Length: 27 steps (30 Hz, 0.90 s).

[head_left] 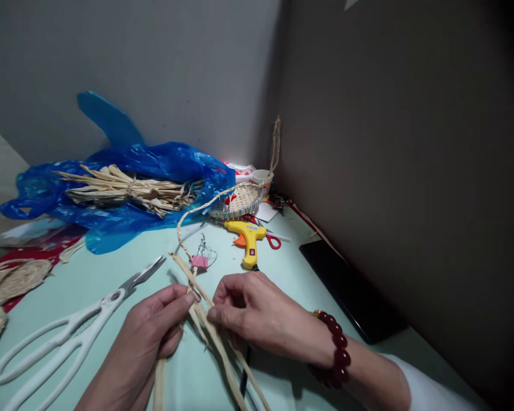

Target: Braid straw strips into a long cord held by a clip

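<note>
Both my hands meet over pale straw strips (214,337) on the light green table (223,377). My left hand (154,331) pinches the strips between thumb and fingers. My right hand (248,311), with a dark red bead bracelet (336,351) on its wrist, is closed on the strips just to the right. A braided straw cord (192,214) runs from the strips up to the far corner. A pink binder clip (200,261) sits on the cord just beyond my fingers.
Large white-handled scissors (68,337) lie at the left. A yellow glue gun (248,240), red scissors (273,241) and a small woven tray (240,202) are behind. A blue plastic bag (154,165) holds a straw bundle (124,188). Woven straw pieces (4,285) lie far left; a dark slab (346,285) lies along the right wall.
</note>
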Motion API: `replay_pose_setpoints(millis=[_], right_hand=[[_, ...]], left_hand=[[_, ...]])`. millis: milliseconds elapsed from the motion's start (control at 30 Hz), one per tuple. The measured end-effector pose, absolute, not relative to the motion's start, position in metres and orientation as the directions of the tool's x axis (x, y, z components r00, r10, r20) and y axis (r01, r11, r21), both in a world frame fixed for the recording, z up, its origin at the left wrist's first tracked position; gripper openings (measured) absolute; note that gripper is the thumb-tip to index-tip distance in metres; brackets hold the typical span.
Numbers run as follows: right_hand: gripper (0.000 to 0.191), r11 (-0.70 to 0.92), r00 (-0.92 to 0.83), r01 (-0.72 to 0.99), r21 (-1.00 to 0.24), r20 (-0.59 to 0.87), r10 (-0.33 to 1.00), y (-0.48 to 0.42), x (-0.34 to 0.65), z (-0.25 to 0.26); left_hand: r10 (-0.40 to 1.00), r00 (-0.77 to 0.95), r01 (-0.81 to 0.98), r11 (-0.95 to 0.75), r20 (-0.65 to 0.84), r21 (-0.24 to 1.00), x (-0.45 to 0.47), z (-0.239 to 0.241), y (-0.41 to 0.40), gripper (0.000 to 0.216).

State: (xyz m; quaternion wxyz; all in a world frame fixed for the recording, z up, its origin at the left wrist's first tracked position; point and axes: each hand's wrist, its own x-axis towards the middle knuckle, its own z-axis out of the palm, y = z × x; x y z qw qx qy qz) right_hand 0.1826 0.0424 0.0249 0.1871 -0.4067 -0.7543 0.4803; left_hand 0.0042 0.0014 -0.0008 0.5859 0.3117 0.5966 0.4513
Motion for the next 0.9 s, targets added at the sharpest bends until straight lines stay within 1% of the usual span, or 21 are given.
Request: replay_pose_setpoints(millis=[100,200,367,467,600,667,800,900], right_hand=[[0.016,0.228,-0.561,0.447,-0.865,-0.072,0.824,0.043,0.18,0.019],[0.015,0.271,-0.567,0.451,-0.85,-0.038,0.823,0.043,0.177,0.016],[0.013,0.269,-0.565,0.479,-0.836,-0.059,0.823,0.04,0.174,0.017],[0.011,0.278,-0.574,0.497,-0.822,-0.071,0.816,0.038,0.175,0.017],[0.007,0.329,-0.605,0.529,-0.782,-0.076,0.793,0.037,0.179,0.02],[0.008,0.351,-0.637,0.544,-0.762,-0.103,0.764,0.037,0.181,0.024],[0.016,0.362,-0.702,0.567,-0.74,-0.204,0.682,0.041,0.187,0.035],[0.018,0.34,-0.717,0.564,-0.753,-0.241,0.654,0.043,0.189,0.036]], left_hand=[[0.9,-0.14,-0.133,0.395,-0.412,0.909,0.005,-0.003,0.001,0.016],[0.907,-0.15,-0.103,0.383,-0.395,0.918,0.006,-0.004,0.002,0.02],[0.898,-0.189,-0.078,0.39,-0.397,0.918,0.007,-0.002,0.004,0.028],[0.903,-0.153,-0.086,0.393,-0.402,0.916,0.006,-0.003,0.003,0.026],[0.903,-0.118,-0.107,0.401,-0.412,0.91,0.006,-0.002,0.003,0.021],[0.907,-0.119,-0.084,0.396,-0.404,0.914,0.008,-0.001,0.002,0.022],[0.917,-0.119,-0.053,0.377,-0.38,0.925,0.009,0.002,0.0,0.023],[0.925,-0.1,-0.043,0.363,-0.366,0.931,0.007,0.001,0.0,0.025]])
